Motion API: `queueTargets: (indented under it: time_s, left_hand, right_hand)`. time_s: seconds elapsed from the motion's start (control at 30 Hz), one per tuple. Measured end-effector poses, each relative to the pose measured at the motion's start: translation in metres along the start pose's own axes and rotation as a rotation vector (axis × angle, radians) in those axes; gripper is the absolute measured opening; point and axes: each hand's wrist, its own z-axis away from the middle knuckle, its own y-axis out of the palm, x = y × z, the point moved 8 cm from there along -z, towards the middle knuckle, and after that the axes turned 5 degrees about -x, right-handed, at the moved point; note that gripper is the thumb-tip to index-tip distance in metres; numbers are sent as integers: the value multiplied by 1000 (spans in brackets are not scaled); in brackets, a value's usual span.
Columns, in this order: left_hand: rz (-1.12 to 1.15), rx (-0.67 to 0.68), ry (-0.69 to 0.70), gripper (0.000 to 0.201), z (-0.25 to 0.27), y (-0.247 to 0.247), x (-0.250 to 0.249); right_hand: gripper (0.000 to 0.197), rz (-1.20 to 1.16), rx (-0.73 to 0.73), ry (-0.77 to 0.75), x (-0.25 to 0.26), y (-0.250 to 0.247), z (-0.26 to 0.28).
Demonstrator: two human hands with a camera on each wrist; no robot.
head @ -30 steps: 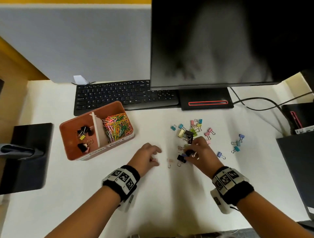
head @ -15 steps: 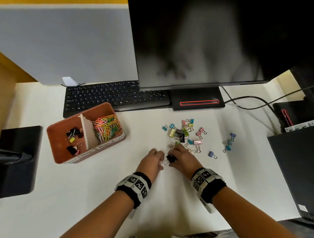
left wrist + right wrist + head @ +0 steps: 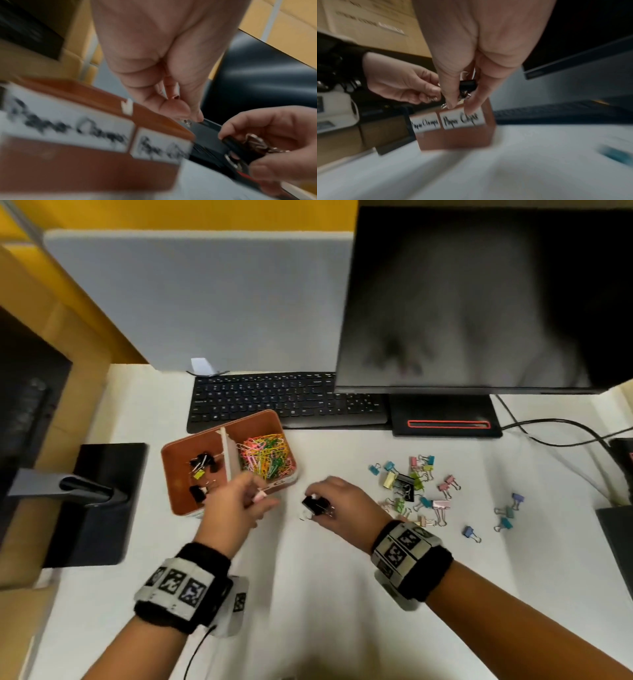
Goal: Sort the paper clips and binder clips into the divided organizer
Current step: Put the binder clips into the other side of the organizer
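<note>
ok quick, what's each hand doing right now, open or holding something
Left hand: pinches a small pink clip, its kind too blurred to tell.
Right hand: grips a black binder clip.

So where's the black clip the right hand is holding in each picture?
Head view: the black binder clip sits centre, in the right hand.
Left wrist view: lower right, among that hand's fingers.
Right wrist view: centre, between thumb and fingers.
Shared landmark: the brown organizer, beside the clip in all three.
</note>
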Motion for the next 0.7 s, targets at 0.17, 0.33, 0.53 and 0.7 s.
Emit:
queueTargets:
  time_s: [0.17,0.33,0.53,0.7]
  left_hand:
    - [63,-265,-166,16,-24,-95,41]
    - [282,-109,-394,50,-25,-101,56]
    - [50,-191,-27,29,-13,-87,8]
    - [-46,78,183,34,-6,19,-32]
  right_hand:
    - [37,-48,-46,-98,98,18,-78]
    - [64,-97,-32,-23,128,40,-115]
    - [39,-86,-197,-19,63,7,-63]
    - [43,88,-409,210,-64,-52,17]
